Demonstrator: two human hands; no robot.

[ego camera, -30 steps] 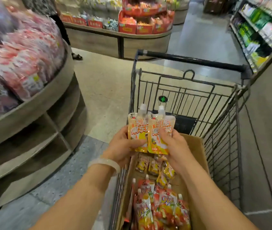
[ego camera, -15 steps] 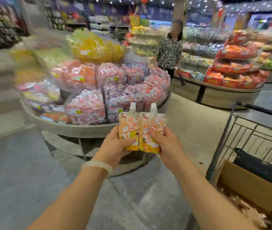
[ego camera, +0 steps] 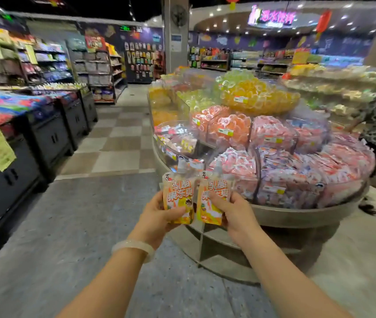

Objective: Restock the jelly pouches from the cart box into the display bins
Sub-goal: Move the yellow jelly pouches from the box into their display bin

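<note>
Two jelly pouches are held side by side, upright with spouts up, at about the middle of the view. At 9 o'clock a row of dark cabinets (ego camera: 51, 138) under bright goods is seen, well apart from the hands. The left pouch (ego camera: 177, 196) is pinched by the left hand (ego camera: 157, 214), thumb across its lower front; the right pouch (ego camera: 214, 198) is clasped likewise by the right hand (ego camera: 237, 214), so each grip is closed on one pouch. The pouches touch or nearly touch along their inner edges. At 1 to 2 o'clock the round display stand (ego camera: 297, 214) is seen, its bins (ego camera: 272, 166) heaped with pink, orange and yellow packets.

The carrying step is judged to be in hand: pouches are lifted but not yet placed. A bin of matching pouches cannot be made out. Next, the right bin must be found, the arms reached over the rim, and both pouches laid in.
</note>
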